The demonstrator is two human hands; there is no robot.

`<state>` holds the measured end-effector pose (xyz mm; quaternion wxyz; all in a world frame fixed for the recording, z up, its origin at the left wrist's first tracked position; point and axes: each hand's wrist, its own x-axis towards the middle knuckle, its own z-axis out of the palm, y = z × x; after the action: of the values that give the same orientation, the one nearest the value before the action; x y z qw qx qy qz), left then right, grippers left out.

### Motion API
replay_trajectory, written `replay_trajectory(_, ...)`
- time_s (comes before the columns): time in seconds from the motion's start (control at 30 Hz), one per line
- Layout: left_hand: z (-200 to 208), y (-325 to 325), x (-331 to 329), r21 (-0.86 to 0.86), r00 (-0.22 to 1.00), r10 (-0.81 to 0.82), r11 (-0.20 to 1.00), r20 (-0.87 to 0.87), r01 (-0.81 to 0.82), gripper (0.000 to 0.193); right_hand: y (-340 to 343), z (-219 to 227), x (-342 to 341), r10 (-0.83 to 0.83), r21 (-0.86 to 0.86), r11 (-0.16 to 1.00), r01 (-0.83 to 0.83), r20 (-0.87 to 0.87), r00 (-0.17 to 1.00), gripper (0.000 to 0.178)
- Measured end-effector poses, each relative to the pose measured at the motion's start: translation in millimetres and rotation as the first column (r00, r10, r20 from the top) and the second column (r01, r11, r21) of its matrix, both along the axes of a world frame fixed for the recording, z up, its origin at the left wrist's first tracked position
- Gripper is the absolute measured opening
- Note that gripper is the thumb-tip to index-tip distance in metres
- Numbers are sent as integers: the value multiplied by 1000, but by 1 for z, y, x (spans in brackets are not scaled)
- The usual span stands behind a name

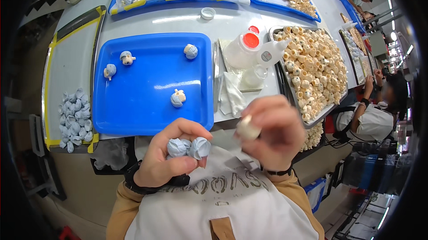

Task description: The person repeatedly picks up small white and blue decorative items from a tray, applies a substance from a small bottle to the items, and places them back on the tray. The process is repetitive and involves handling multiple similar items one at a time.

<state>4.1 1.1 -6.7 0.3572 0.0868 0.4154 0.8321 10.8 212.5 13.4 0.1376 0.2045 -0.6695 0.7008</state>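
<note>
Caps (200, 147), two, blue-grey, sit within the curl of our left fingers (183, 165); our right fingers (265, 105) pinch a blurred cream piece (248, 129). We judge all light, smooth, fairly stiff, best gripped gently by their sides.

2 ridged lt-blue pcs (200, 147) adj. in L hand (157, 163); blurred cream pc (248, 128), R hand (278, 134).
</note>
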Motion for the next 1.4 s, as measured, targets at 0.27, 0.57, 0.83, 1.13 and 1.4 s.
replay_trajectory(0.27, -3, 5, 2, -53, 994, 105, 993, -23, -106, 43, 46, -5, -29, -530, 564, 657, 501, -127, 838, 20)
replay_trajectory(0.57, -4, 3, 1, -45, 996, 92, 995, -2, -92, 42, 48, -1, -40, -465, 612, 633, 474, -188, 865, 20)
replay_trajectory(0.83, -2, 4, 1, -34, 996, 87, 996, 1, -87, 41, 53, 4, -34, -442, 381, 824, 419, -31, 897, 29)
replay_trajectory(1.13, -1, 3, 2, -71, 997, 83, 994, -2, -83, 41, 29, 22, -66, -344, 593, 670, 446, -285, 895, 24)
replay_trajectory(1.4, -3, 2, 2, -42, 995, 95, 995, 7, -95, 40, 24, 15, -78, -224, 719, 633, 286, -183, 957, 23)
